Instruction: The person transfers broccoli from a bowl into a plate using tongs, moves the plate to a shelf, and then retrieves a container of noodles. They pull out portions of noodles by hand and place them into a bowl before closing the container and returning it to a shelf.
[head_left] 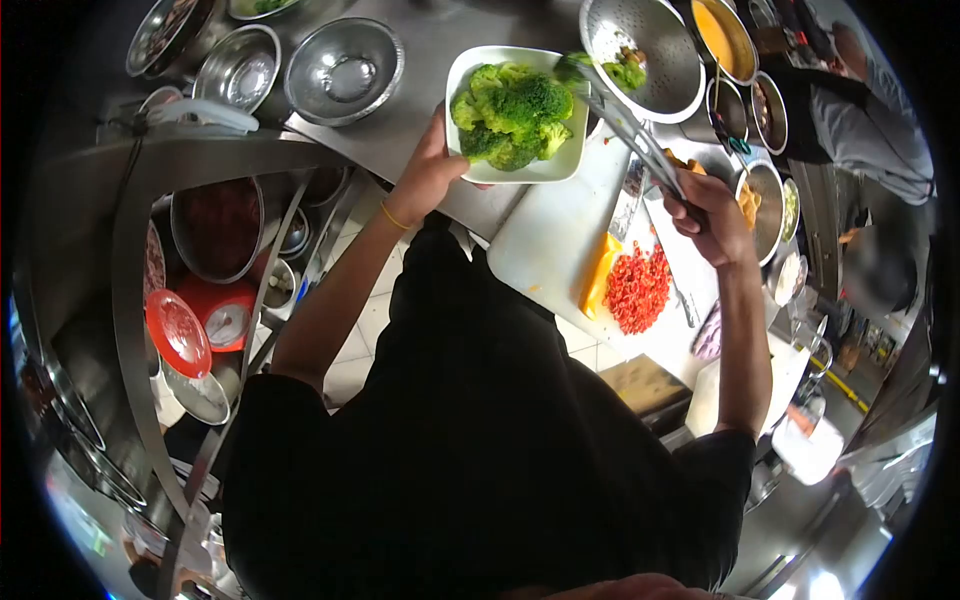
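The left hand (440,165) is at the upper centre of the frame, closed on the left edge of a square white dish (574,160). The thumb lies over the near left corner of the rim; the fingers are mostly hidden by the dish. The dish holds a mound of green broccoli (512,112).

The right hand (708,215), right of centre, is closed around the dark grip of the metal tongs (632,130). The tongs extend toward the upper left, with their far end above the right rim of the dish. A blurred green floret (573,68) is at that end; whether the tips are clamped on it cannot be told.

A perforated metal colander (672,70), at the upper right of the dish, contains further green pieces (627,70). A white cutting board (530,245) is below the dish, bearing chopped red pieces (638,290) with a yellow piece (600,272) directly at their left side. Two metal bowls (345,70) are positioned at the upper left of the frame. A container of orange liquid (718,40) is at the upper right, near another person (860,120).
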